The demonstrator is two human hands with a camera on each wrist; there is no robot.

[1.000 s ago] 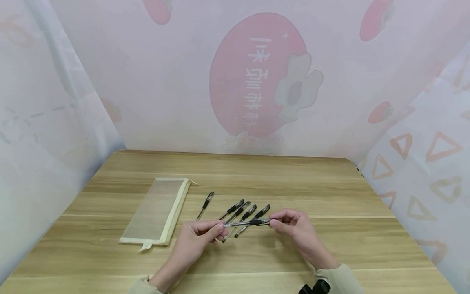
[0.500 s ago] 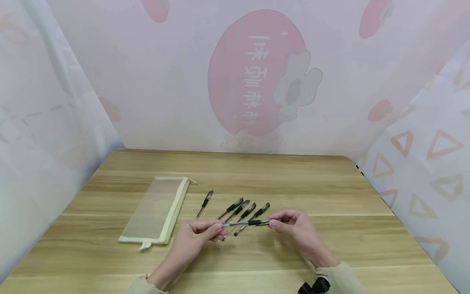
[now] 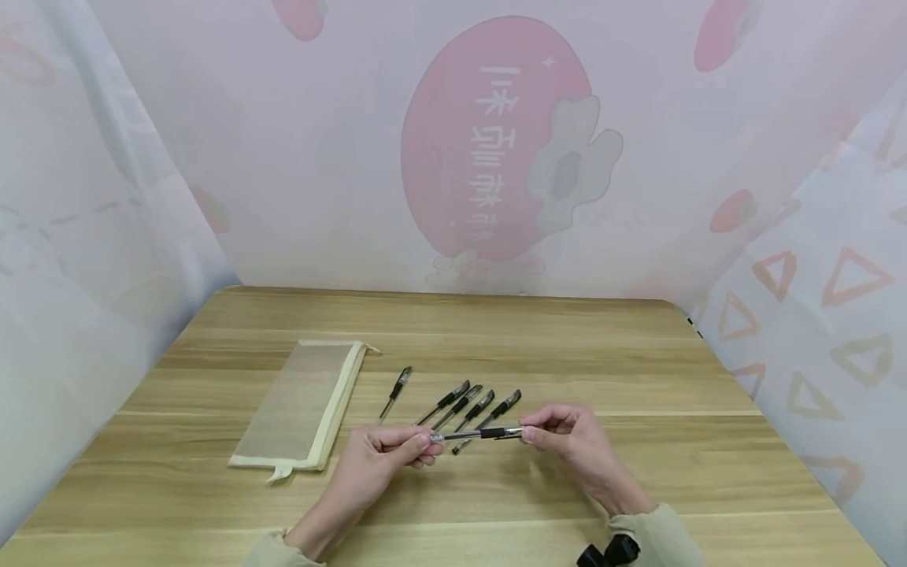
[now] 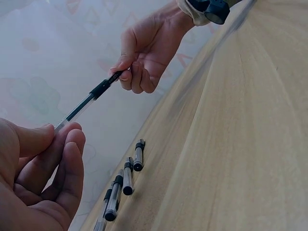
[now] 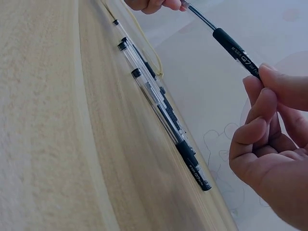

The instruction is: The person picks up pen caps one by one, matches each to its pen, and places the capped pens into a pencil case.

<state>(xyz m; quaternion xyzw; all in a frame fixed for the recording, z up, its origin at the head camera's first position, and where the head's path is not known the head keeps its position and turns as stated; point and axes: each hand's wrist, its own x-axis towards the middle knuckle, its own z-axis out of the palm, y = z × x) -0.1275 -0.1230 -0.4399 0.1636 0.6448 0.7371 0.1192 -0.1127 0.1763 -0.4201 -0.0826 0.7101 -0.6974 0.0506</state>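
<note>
One gel pen (image 3: 489, 434), with a clear barrel and black grip, is held level above the table between both hands. The left hand (image 3: 386, 461) pinches its clear rear end between thumb and fingers. At the other end, the right hand (image 3: 577, 449) pinches the black cap; the right wrist view shows the thumb and fingertips on the capped end of this pen (image 5: 233, 50). Behind and beneath it, several similar pens (image 3: 505, 403) lie slanted side by side on the table. Another pen (image 3: 397, 390) lies apart to their left.
A flat mesh pouch (image 3: 298, 405) with pale yellow edging and a tab lies left of the pens. The wooden table (image 3: 602, 354) ends at a printed cloth backdrop (image 3: 319, 173). A black device (image 3: 608, 551) sits at the right sleeve.
The held pen has turned slightly about its length, with its clip at a different angle, and sits a touch lower. Both hands stay nearly in place; the other pens and pouch have not moved.
</note>
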